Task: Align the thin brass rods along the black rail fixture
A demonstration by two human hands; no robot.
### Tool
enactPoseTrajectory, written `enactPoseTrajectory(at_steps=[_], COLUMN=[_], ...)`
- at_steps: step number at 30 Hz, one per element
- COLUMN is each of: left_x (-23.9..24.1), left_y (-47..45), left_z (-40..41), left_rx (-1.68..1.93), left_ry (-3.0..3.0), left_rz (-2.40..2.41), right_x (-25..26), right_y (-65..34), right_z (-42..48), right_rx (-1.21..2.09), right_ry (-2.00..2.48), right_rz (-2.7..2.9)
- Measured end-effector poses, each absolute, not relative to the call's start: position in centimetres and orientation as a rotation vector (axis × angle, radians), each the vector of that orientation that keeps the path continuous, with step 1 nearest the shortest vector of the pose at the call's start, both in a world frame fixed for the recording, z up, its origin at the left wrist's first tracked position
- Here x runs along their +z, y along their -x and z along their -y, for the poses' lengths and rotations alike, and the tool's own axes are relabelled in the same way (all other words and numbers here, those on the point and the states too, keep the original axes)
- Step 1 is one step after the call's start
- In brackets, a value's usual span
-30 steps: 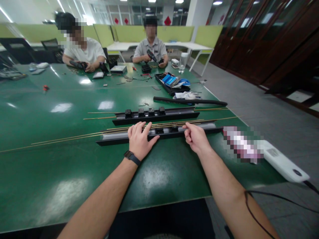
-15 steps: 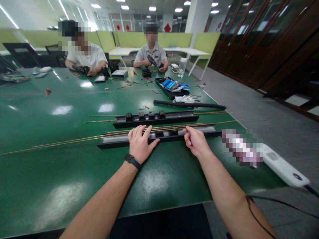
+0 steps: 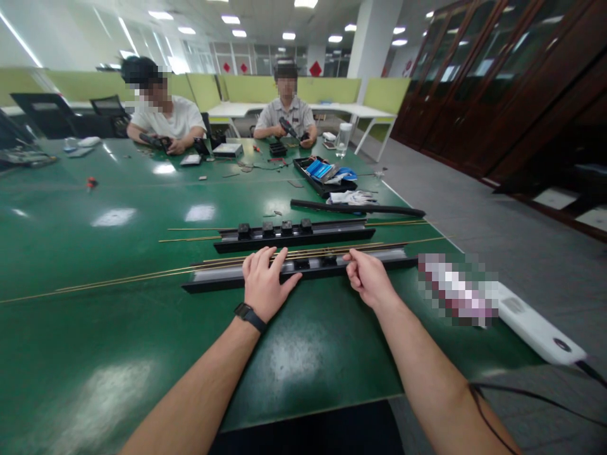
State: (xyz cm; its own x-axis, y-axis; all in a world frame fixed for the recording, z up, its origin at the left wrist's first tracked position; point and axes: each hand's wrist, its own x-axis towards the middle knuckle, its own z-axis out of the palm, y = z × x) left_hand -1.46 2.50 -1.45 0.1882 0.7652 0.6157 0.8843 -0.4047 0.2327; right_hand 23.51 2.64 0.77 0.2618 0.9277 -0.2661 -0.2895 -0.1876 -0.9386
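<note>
A long black rail [image 3: 213,278] with a grey inner strip lies across the green table [image 3: 118,328] in front of me. My left hand [image 3: 263,281], a dark watch on its wrist, rests flat on the rail with fingers stretched out. My right hand [image 3: 368,278] is closed in a pinch at the rail's far edge, on one of the thin brass rods [image 3: 142,274] that run along it. A second black rail [image 3: 294,234] with several small black blocks lies just behind.
A black tube [image 3: 358,208], white gloves [image 3: 351,197] and a black tray [image 3: 322,174] with blue packets lie behind on the right. A white device [image 3: 535,328] with a cable sits at the table's right edge. Two people work with tools at the far side.
The view has tilted slightly, so everything sits a little lower in the picture. Both hands stay on the near rail in nearly the same pose.
</note>
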Motion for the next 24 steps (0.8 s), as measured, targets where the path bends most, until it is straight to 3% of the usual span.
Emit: enactPoseTrajectory(at_steps=[24], left_x=[-1.65], left_y=[1.56], left_z=[-2.58], left_rx=[-0.994], left_ry=[2.27], left_rz=[1.601], right_x=[0.89], right_y=[-23.62], right_z=[-2.74], right_rx=[1.217], right_ry=[1.309], right_rz=[0.606])
